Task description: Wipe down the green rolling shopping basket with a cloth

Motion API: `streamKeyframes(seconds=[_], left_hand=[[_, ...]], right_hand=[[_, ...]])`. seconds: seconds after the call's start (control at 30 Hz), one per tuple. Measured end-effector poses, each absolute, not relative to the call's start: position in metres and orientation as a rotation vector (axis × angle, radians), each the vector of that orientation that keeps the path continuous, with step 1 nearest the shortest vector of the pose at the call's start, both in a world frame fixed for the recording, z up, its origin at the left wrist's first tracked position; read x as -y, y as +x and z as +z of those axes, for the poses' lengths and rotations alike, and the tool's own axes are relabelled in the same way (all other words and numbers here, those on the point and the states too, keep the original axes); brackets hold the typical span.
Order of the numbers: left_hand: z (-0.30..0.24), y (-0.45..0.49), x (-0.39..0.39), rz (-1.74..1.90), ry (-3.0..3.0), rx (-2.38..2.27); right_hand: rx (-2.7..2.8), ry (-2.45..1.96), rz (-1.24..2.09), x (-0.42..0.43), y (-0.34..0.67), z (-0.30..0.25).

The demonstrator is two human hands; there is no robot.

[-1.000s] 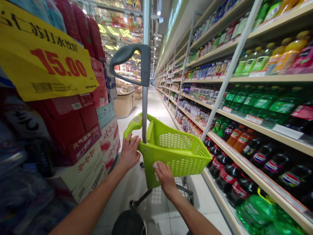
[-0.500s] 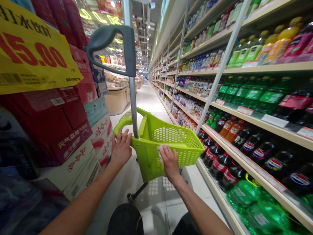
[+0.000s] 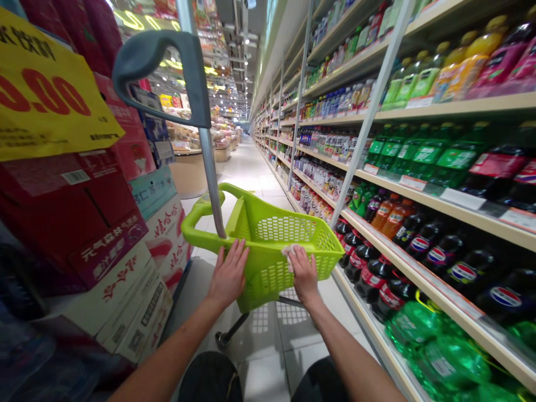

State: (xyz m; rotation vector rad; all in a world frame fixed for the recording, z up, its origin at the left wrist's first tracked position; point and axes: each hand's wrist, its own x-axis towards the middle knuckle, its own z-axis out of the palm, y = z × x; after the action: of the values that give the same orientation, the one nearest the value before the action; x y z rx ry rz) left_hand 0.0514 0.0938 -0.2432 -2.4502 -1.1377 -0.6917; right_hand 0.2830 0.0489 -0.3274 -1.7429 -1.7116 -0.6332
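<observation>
Where two dark-clothed knees (image 3: 211, 375) show at the bottom of the frame, bare forearms (image 3: 180, 335) reach up to a lime-green perforated plastic cart basket (image 3: 259, 285), just below centre. The left hand (image 3: 230, 273) lies nearly flat on its near wall, fingers extended and slightly parted, grasping nothing visible. Further right, the right hand (image 3: 305, 273) has partly bent fingers over a crumpled pale cloth (image 3: 290, 258), held against the same wall; its underside is hidden. Were the fingers to loosen, the cloth could slip; its edge might also snag on the openwork. Below sits a dark caster (image 3: 221, 338), so a hard push could roll the basket into the beige drink shelving (image 3: 452, 108) at right. Beyond the left hand rises a silvery metal pole (image 3: 214, 184) with a dark-grey looped handle (image 3: 201, 78), which a careless lean could knock. Farther off, a pale tiled aisle (image 3: 251, 170) recedes.
</observation>
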Motion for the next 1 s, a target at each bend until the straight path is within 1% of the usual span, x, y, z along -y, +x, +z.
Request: streamKeyframes(seconds=[0.1, 0.17, 0.37, 0.53, 0.6, 0.73, 0.8, 0.93, 1.0], left_hand=[[-0.243, 0.062, -0.099, -0.610, -2.468, 1.098], [-0.244, 0.065, -0.100, -0.583, -2.468, 1.095], [-0.248, 0.067, -0.102, -0.596, -2.468, 1.137], [-0.250, 0.066, -0.104, -0.614, -2.463, 1.151], [-0.250, 0.064, -0.105, -0.612, -2.471, 1.127], [-0.250, 0.063, -0.105, -0.635, -2.475, 1.143], [-0.250, 0.064, -0.105, -0.656, -2.472, 1.166], [-0.249, 0.064, -0.105, -0.669, -2.480, 1.164], [-0.249, 0.063, -0.105, -0.659, -2.484, 1.159]], right_hand=[[1.847, -1.776, -0.594, -0.037, 0.292, -0.353], [1.834, -1.835, -0.572, -0.027, 0.301, -0.365], [1.548, -1.900, -0.730, -0.028, 0.336, -0.347], [1.731, -2.015, -0.551, -0.017, 0.340, -0.370], [1.673, -2.015, -0.581, -0.013, 0.345, -0.372], [1.429, -2.018, -0.721, -0.018, 0.372, -0.349], [1.370, -2.089, -0.690, -0.017, 0.385, -0.346], [1.521, -2.223, -0.516, 0.002, 0.393, -0.369], [1.543, -2.218, -0.554, 0.009, 0.395, -0.373]])
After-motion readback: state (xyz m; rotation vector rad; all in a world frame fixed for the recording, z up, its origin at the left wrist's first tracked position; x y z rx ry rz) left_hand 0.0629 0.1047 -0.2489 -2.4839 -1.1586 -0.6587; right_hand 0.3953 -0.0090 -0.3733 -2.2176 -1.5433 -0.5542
